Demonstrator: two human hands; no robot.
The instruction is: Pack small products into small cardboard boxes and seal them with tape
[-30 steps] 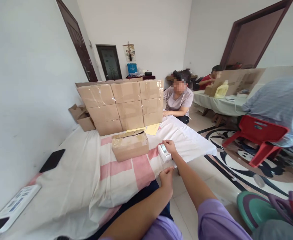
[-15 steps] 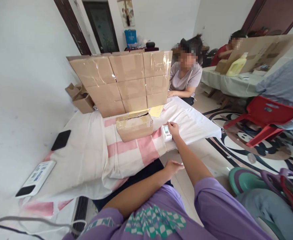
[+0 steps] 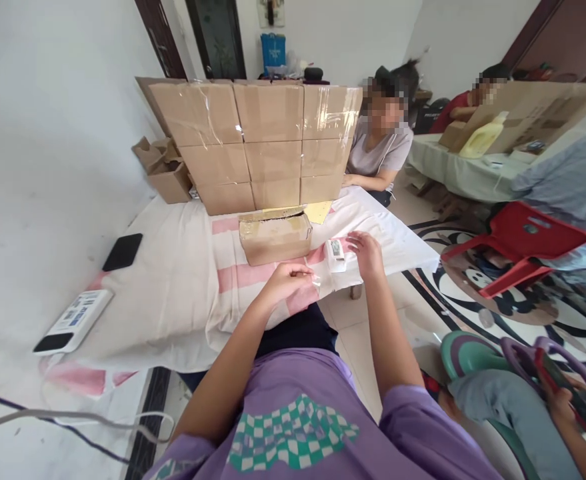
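Low over the front edge of the cloth-covered table, my left hand (image 3: 287,281) is closed, with a small clear piece (image 3: 315,281) at its fingertips, too small to name. My right hand (image 3: 366,253) has its fingers apart, just right of a small white device (image 3: 335,255) with a display, which stands on the cloth. Whether the fingertips touch the device cannot be made out. Behind my left hand sits a brown cardboard box (image 3: 275,239), its top slit partly open.
A tall cardboard panel (image 3: 273,160) stands across the table (image 3: 167,300). A black phone (image 3: 123,251) and a white power strip (image 3: 75,321) lie left. A person (image 3: 380,150) sits at the far right corner; a red chair (image 3: 533,230) is farther right.
My left hand has risen from below the table edge and moved left, nearer the box. My right hand has come off the white device, its fingers now spread. The view has shifted slightly.
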